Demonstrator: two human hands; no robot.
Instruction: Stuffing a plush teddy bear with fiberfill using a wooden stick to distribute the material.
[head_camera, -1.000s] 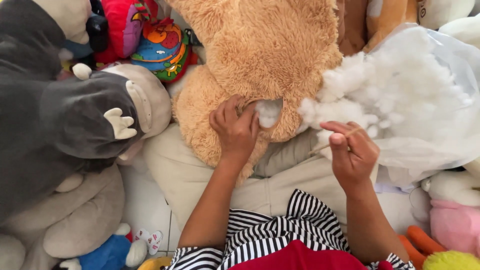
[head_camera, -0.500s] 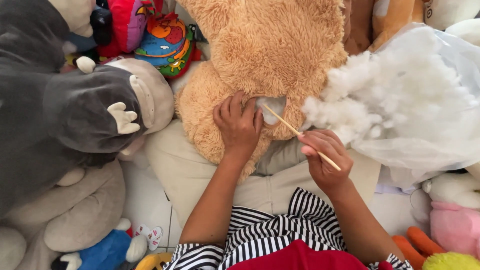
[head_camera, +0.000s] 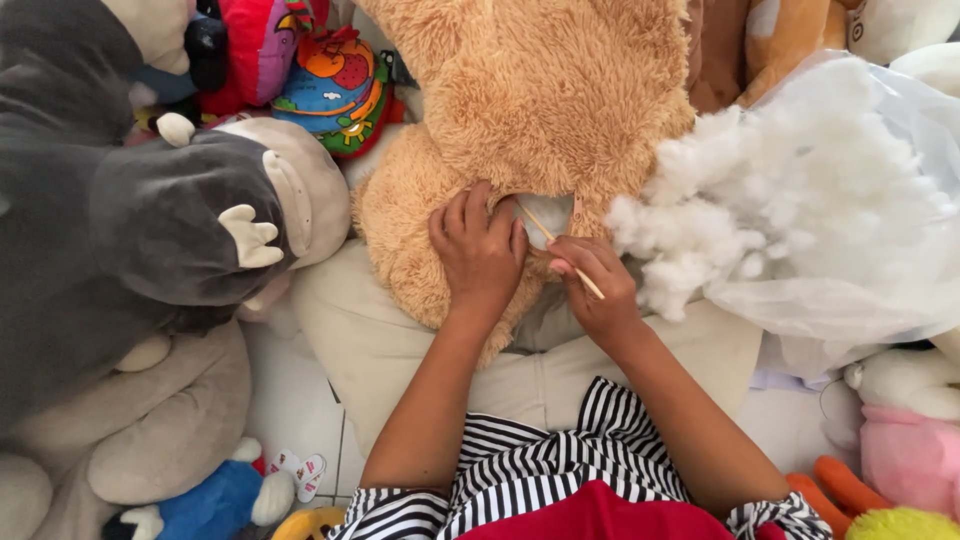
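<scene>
Teddy bear: a big tan plush bear is lying across the person's lap, and everything below is placed from it.
Opening: a small gap in the bear's seam is showing white filling, low on the bear's body, between the two hands.
Left hand: the left hand is pressing flat on the fur just left of the opening, fingers together and curled over its edge, clamped on the bear's fabric rather than on any tool.
Right hand: the right hand is sitting just right of the opening, with thumb and fingers pinched shut on a thin wooden stick.
Stick: the stick is slanting up and left, its tip going into the opening and its tail poking out past the knuckles.
Stuffing: a heap of white stuffing is spilling from a clear plastic bag to the right of the bear, touching its side.
Other toys: a grey plush toy is lying to the left of the bear, and a colourful plush is sitting at its upper left.
Risk: the stick's tip looks likely to poke through the fabric or jab the left fingers if the push is too hard, since they are resting right at the opening; the filling may also pop back out if the left hand is loosening.
</scene>
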